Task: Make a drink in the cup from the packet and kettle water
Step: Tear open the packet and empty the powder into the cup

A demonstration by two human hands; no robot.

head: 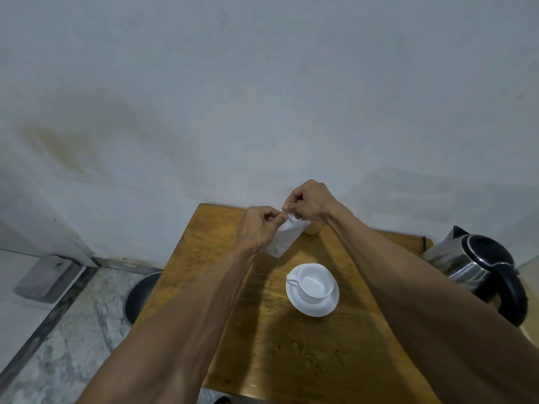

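Both hands are raised over the far side of the table, pinching the top edge of a white packet [284,237] between them. The left hand [256,228] has its fingers curled in tight, thumb and forefinger nipped on the packet's upper corner; the right hand [309,204], at about one o'clock from the left, is likewise closed down to a narrow pinch on the same edge, knuckles up. The packet hangs below the fingertips, slanting down toward seven o'clock, its lower corner above the wood. No writing or brand can be read on it; its surface looks plain white and somewhat blurred.

Of what surrounds them, the pale wall [262,83] fills the upper half of the view, with a brownish stain at ten o'clock. The wooden table [291,360] comes next, butted against the wall. At three o'clock from the cup stands a steel kettle [466,263] with a black lid and black handle, off the table's right edge; what it rests on is not clear, and no label shows. At nine o'clock, lower than the tabletop, a dark round pan [140,295] sits on the marbled floor.

A white saucer [320,309] lies near the table's centre, and the white cup [313,284] stands upright on it, handle toward ten o'clock, empty inside. Smallest, a pale cream vessel [313,228] peeks out beneath the right wrist at the table's far edge; its contents are hidden.
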